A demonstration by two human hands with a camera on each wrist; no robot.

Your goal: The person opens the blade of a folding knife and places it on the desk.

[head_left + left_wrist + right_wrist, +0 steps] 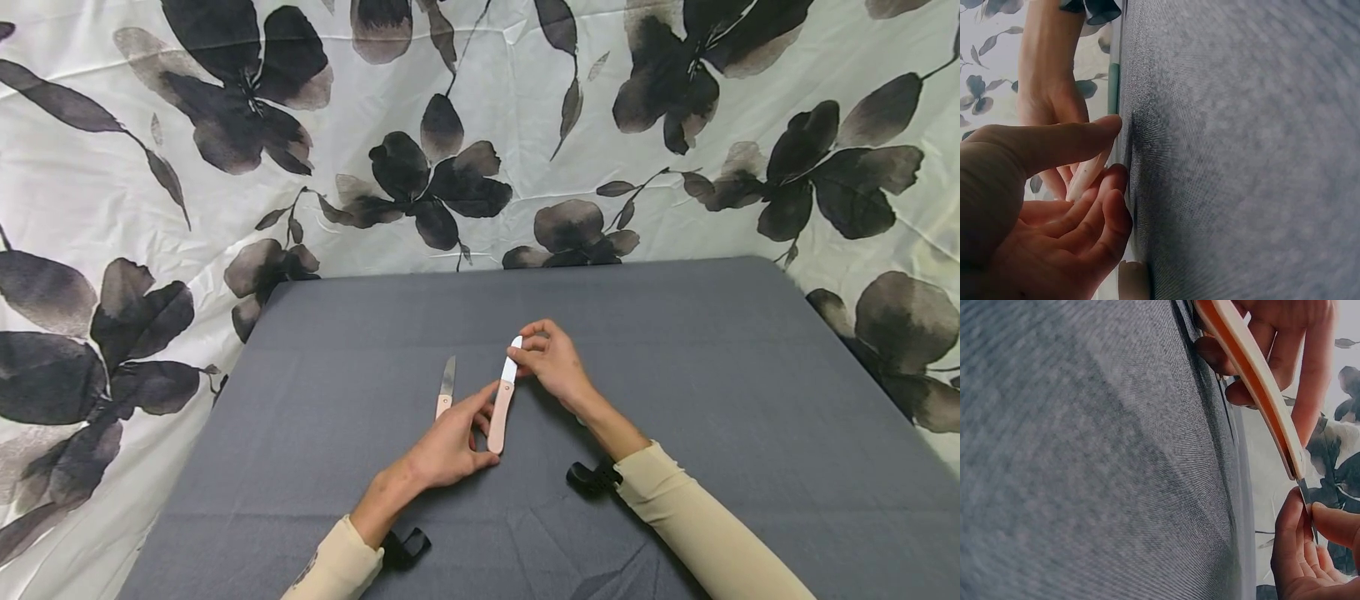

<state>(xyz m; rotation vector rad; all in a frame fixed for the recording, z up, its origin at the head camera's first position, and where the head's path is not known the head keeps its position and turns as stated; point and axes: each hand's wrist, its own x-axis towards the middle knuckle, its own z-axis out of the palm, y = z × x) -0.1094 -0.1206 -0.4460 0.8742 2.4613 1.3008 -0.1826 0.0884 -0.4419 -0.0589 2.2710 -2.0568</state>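
Observation:
A folding knife (pixel 501 419) with a pale pink handle is held open and slanting above the grey table. My left hand (pixel 448 443) holds its handle, the thumb at the butt end and the index fingertip near the pivot. With thumb and fingers, my right hand (pixel 553 367) pinches the blade near its tip. In the right wrist view the slotted inner side of the handle (pixel 1259 384) shows. A second knife (pixel 447 377), also open with a pinkish handle, lies just left of the held one. My left hand hides the lower part of its handle.
A grey cloth covers the table (pixel 675 350), with some creases near the front. Behind it hangs a white curtain (pixel 525 108) with dark flowers. Black straps (pixel 592 479) are on both wrists, by the cream sleeves (pixel 697 517).

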